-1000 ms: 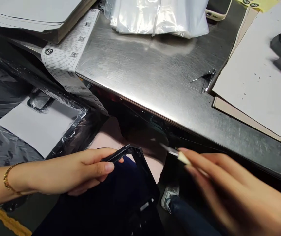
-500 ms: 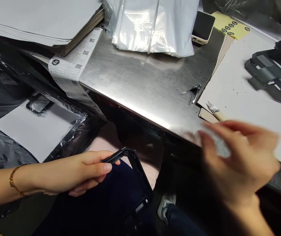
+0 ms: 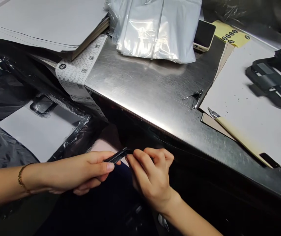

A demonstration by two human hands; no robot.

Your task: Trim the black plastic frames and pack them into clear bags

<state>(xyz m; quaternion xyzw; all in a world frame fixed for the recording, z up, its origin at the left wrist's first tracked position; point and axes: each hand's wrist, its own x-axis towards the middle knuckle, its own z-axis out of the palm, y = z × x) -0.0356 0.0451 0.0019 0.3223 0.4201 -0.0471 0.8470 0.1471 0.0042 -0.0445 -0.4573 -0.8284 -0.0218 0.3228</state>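
While the angular black frame (image 3: 116, 156) is pinched by the left hand (image 3: 88, 170) beside the steel bench (image 3: 140, 87), its corner is covered by the right hand (image 3: 154, 178), grip unclear; "8月" is printed on paper labels (image 3: 75, 70).

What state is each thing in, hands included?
Black frame: held, partly hidden
Left hand: closed on the frame
Right hand: curled at the frame, grip hidden
Knife: lying down, blade bare
Label strip: draped over edge of steel table
Phone-like device: screen dark
Plastic bags: stacked
Yellow sticker sheet: partly bare
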